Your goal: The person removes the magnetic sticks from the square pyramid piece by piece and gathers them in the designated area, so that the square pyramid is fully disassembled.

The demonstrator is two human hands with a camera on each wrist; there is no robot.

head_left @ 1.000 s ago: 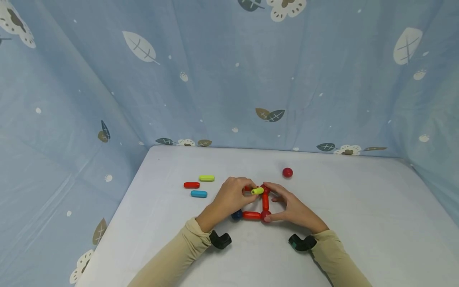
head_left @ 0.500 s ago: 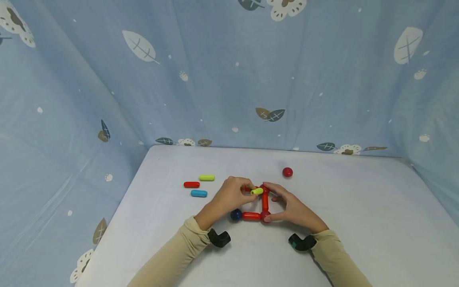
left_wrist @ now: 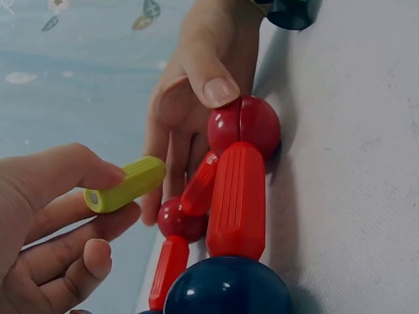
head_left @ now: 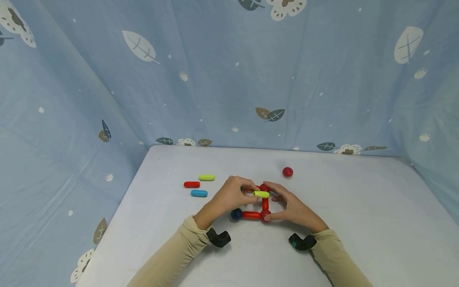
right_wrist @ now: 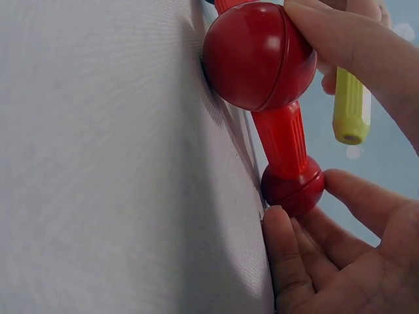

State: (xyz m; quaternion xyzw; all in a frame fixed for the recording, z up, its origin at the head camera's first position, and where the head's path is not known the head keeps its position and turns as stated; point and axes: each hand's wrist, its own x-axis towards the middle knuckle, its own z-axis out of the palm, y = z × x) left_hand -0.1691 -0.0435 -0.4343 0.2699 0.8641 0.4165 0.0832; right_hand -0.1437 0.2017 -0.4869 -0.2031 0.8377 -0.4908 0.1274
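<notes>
My left hand pinches a yellow-green magnetic rod between thumb and fingers, holding it above an assembled frame. A metal disc shows in the rod's end in the left wrist view. The frame joins red rods with balls, among them a near red ball, a far red ball and a dark blue ball. My right hand holds the frame's right side, thumb on the near red ball and fingers at the far one. The left hand partly hides the frame's far left.
Left of the hands lie a loose yellow-green rod, a red rod and a blue rod. A loose red ball sits behind the right hand. Patterned blue cloth rises behind the white table.
The yellow-green rod in my left hand has swung from a slant to nearly level and shifted slightly right and nearer. My right hand has stayed in place on the frame.
</notes>
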